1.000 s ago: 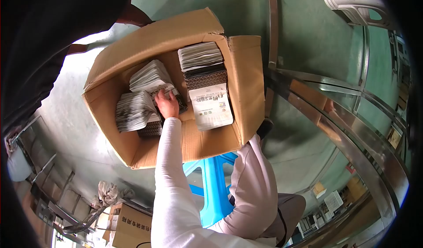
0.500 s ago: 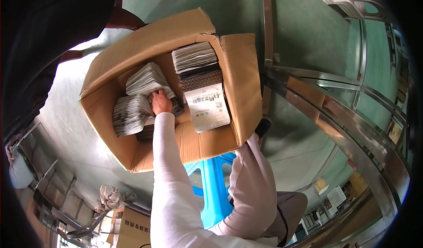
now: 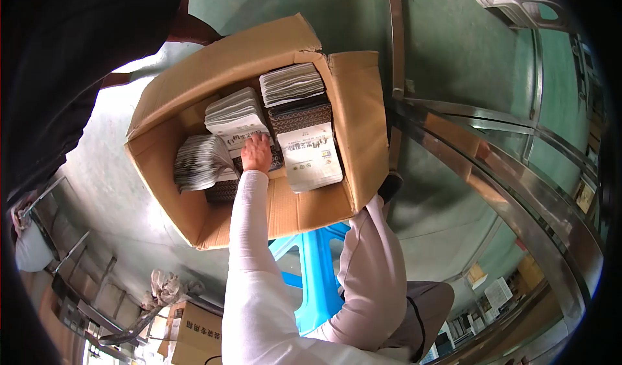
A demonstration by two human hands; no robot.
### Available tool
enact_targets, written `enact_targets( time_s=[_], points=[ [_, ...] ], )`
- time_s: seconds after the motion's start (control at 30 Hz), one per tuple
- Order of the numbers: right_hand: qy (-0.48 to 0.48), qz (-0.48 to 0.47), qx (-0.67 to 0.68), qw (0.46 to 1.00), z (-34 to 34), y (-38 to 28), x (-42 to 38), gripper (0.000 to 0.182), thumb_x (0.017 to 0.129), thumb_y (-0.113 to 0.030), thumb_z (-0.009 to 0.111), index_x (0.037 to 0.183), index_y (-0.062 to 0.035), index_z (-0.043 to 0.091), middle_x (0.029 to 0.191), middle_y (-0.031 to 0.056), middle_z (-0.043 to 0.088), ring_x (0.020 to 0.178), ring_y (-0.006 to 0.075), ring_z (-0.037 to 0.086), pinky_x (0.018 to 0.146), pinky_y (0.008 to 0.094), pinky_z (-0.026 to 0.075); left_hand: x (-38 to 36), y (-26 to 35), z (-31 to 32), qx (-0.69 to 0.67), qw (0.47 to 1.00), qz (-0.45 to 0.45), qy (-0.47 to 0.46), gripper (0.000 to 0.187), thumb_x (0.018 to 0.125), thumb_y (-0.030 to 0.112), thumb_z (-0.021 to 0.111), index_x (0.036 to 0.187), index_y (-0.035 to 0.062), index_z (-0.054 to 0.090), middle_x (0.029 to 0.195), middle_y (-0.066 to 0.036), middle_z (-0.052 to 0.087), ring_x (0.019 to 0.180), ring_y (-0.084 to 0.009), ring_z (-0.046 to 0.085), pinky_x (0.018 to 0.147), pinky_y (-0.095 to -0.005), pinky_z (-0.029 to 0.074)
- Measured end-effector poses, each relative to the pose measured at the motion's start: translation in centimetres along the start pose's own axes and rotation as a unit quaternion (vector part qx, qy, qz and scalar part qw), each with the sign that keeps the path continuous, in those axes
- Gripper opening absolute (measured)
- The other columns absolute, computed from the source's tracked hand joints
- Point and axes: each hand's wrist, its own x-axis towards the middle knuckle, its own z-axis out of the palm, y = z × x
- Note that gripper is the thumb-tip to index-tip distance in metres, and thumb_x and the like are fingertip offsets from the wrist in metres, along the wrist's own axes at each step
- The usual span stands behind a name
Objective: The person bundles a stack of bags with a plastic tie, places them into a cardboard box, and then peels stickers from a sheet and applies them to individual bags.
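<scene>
A person leans over a big cardboard box point(image 3: 194, 115) that sits on a blue stool point(image 3: 317, 268), so the box is high enough to reach into without bending far. The box flaps are folded out wide, which leaves the top open for an arm to go in. Inside, flat printed bags stand and lie in packs. One pack, the white stack point(image 3: 236, 115), sits near the middle of the box toward its far wall. Another pack, the fanned bundle point(image 3: 201, 161), leans by the left wall. A third, the tall pile point(image 3: 295, 83), fills the far right corner, and a single flat bag point(image 3: 310, 154) lies face up in front of it by the right wall. One hand point(image 3: 257, 154) in a long white sleeve reaches down into the middle of the box. Its fingers rest on the near edge of the white stack, curled over it as if to hold the bags together; I cannot tell if they truly squeeze it. I think this is the left hand. The other arm goes down beside the right wall of the box, and its hand is hidden there, so I cannot tell what it does. A white plastic chair point(image 3: 518, 2) stands far off on the green floor point(image 3: 453, 47).
</scene>
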Motion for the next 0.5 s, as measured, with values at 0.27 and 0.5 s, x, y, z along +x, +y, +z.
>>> enact_targets(
  time_s=[0.27, 0.5],
  points=[
    [-0.007, 0.001, -0.007, 1.000, 0.1, -1.7, 2.7, 0.025, 0.085, -0.008, 0.067, 0.104, -0.0022, 0.052, 0.082, 0.0200, 0.061, 0.078, 0.0380, 0.061, 0.068, 0.0494, 0.046, -3.7, -0.9, -1.5, -0.013, 0.998, 0.041, 0.053, 0.016, 0.080, 0.020, 0.062, 0.093, 0.0104, 0.061, 0.099, -0.009, 0.054, 0.097, -0.0288, 0.054, 0.076, -0.0429, 0.051],
    [0.010, -0.017, -0.020, 1.000, 0.4, -1.9, 3.5, 0.022, 0.083, -0.006, 0.068, 0.099, -0.0026, 0.053, 0.077, 0.0195, 0.060, 0.076, 0.0364, 0.062, 0.063, 0.0450, 0.045, -1.2, -0.1, 2.9, -0.036, 0.989, 0.029, 0.139, 0.027, 0.077, 0.021, 0.063, 0.104, 0.0137, 0.065, 0.116, -0.014, 0.058, 0.110, -0.0333, 0.055, 0.080, -0.0461, 0.050]
  ],
)
